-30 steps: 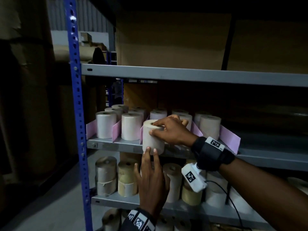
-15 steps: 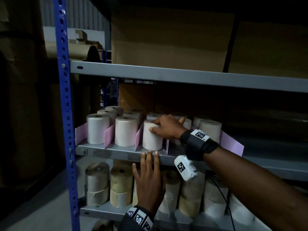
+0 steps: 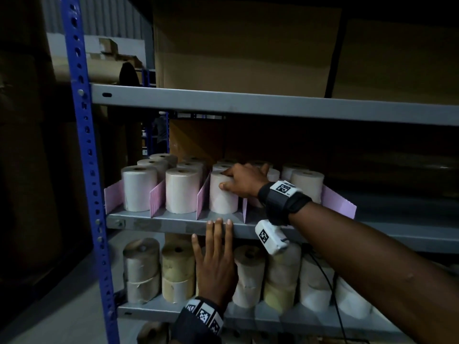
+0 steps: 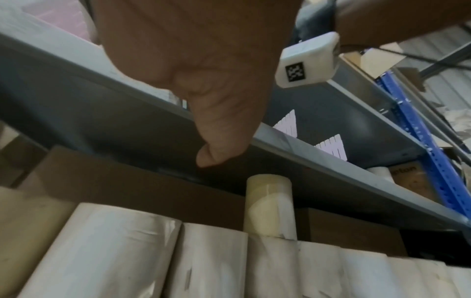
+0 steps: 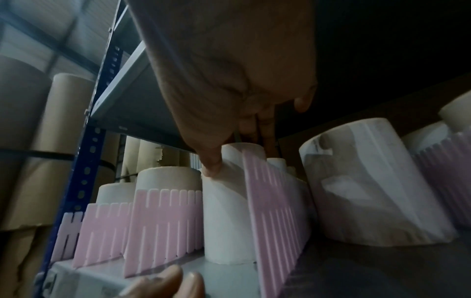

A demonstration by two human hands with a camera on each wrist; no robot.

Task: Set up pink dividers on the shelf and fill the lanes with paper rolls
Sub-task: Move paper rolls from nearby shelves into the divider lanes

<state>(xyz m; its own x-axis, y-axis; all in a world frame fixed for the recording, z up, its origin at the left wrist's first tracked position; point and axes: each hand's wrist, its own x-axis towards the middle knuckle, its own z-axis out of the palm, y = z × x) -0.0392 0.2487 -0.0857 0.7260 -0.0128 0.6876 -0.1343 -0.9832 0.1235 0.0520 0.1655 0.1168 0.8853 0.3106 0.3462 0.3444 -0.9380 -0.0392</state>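
Five pink dividers [image 3: 157, 197] stand upright on the grey shelf [image 3: 173, 220], forming lanes of upright paper rolls. Right hand [image 3: 242, 181] grips the front paper roll [image 3: 222, 197] of the third lane, thumb on its side, fingers curled over its top. Left hand [image 3: 216, 264], fingers straight and together, touches the shelf's front edge. Wrist bands [image 3: 285, 188] carry black-and-white square markers; no readable writing.

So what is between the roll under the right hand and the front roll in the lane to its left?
One pink divider stands between the held roll and that front roll, with nothing else there. The head view shows it; the right hand grips the roll's top.
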